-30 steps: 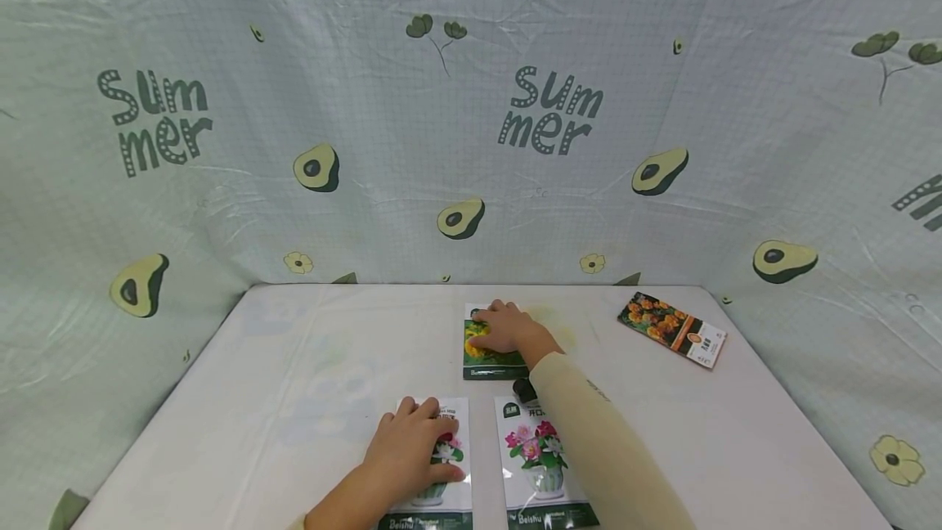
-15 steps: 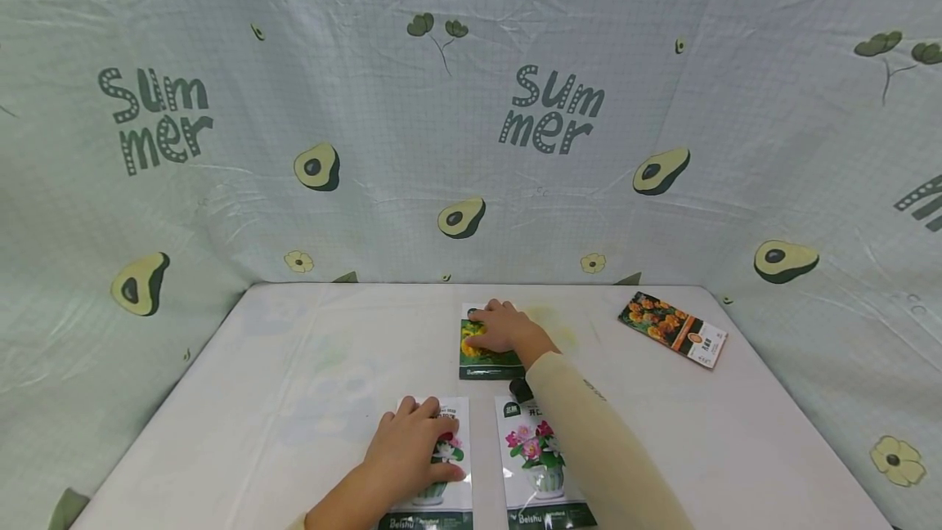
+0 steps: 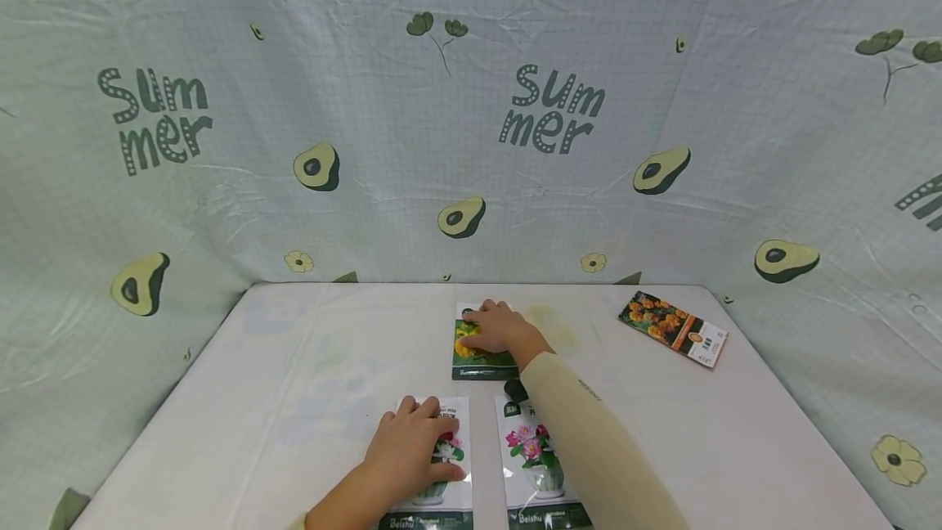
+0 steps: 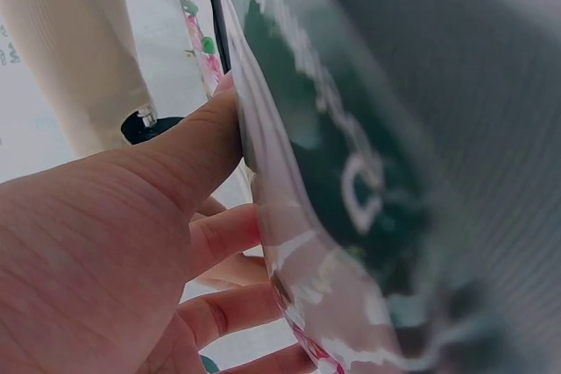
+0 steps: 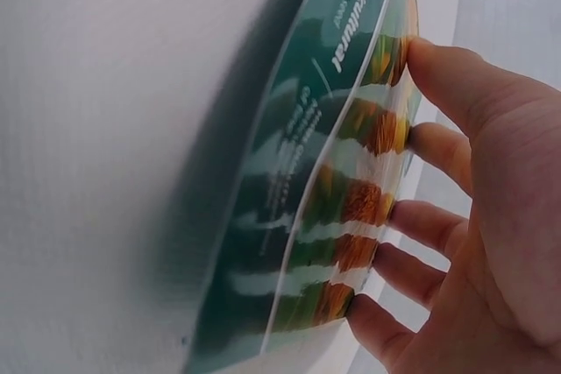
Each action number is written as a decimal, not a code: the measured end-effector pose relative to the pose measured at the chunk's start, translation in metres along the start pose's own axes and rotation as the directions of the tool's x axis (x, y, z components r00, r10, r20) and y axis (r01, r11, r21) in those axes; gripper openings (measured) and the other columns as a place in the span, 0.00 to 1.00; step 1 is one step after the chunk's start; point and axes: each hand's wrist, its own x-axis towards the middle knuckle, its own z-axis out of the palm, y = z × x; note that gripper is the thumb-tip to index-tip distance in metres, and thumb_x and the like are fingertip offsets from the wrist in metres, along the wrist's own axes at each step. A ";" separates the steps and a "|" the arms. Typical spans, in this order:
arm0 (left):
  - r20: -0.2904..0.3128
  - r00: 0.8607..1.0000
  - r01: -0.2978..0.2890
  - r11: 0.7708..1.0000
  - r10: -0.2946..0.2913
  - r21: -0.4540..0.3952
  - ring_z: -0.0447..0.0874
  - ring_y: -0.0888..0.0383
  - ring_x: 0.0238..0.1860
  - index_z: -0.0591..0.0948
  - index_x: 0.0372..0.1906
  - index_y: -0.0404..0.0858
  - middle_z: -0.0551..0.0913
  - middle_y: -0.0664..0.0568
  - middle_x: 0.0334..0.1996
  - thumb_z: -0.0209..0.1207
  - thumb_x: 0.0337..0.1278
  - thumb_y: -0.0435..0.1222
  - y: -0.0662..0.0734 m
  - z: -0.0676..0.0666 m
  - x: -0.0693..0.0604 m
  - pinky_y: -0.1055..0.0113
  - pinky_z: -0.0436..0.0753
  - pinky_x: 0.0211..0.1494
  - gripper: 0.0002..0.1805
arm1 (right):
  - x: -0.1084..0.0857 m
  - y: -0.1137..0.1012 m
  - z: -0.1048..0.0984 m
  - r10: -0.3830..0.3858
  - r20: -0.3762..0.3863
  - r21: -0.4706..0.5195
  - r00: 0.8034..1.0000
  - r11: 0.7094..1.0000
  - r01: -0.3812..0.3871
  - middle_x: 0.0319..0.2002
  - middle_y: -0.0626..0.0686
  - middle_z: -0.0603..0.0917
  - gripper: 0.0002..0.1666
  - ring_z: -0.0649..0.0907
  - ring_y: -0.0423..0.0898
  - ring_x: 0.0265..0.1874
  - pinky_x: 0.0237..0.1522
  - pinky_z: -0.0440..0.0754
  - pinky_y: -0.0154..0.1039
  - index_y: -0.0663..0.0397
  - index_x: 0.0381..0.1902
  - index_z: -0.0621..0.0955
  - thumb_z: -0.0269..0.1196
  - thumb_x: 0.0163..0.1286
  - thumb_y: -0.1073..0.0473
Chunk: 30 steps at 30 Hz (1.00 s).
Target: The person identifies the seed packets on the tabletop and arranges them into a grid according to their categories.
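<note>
My left hand [image 3: 410,450] rests with spread fingers on a white packet with a flower-pot picture [image 3: 429,520], lying at the near middle of the table. Farther back, my right hand [image 3: 500,329] presses its spread fingertips on a green packet with yellow flowers [image 3: 478,365]. In the right wrist view, that packet [image 5: 298,190] bulges under the fingertips of my hand [image 5: 491,190]. A second white flower-pot packet [image 3: 545,481] lies just right of the left one, partly hidden by my right sleeve. The left wrist view shows my hand [image 4: 131,243] against its packet [image 4: 307,181].
An orange-flower packet [image 3: 673,329] lies tilted at the back right of the white table [image 3: 294,399]. A patterned cloth [image 3: 368,105] hangs behind the table and along its sides. A small black object [image 3: 516,390] is by my right cuff.
My right hand and the green packet under it have slid slightly to the left. The left hand and the other packets have stayed in place.
</note>
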 end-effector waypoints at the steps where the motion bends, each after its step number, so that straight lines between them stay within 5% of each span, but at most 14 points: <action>1: 0.000 1.000 0.000 1.000 0.000 0.000 0.71 0.50 0.47 0.88 0.53 0.53 0.81 0.51 0.50 0.74 0.38 0.64 0.000 0.000 0.000 0.50 0.79 0.46 0.34 | 0.000 -0.001 0.000 -0.003 -0.001 -0.001 1.000 1.000 0.003 0.73 0.53 0.70 0.39 0.71 0.54 0.68 0.69 0.73 0.58 0.29 0.76 0.69 0.58 0.71 0.29; 30: 0.011 1.000 -0.003 1.000 0.003 -0.004 0.72 0.49 0.48 0.88 0.52 0.53 0.81 0.51 0.50 0.74 0.39 0.64 -0.002 0.000 0.002 0.47 0.79 0.48 0.33 | 0.006 -0.018 0.005 -0.027 -0.004 -0.044 1.000 0.999 0.027 0.73 0.51 0.69 0.38 0.69 0.55 0.70 0.73 0.69 0.57 0.29 0.77 0.68 0.55 0.73 0.29</action>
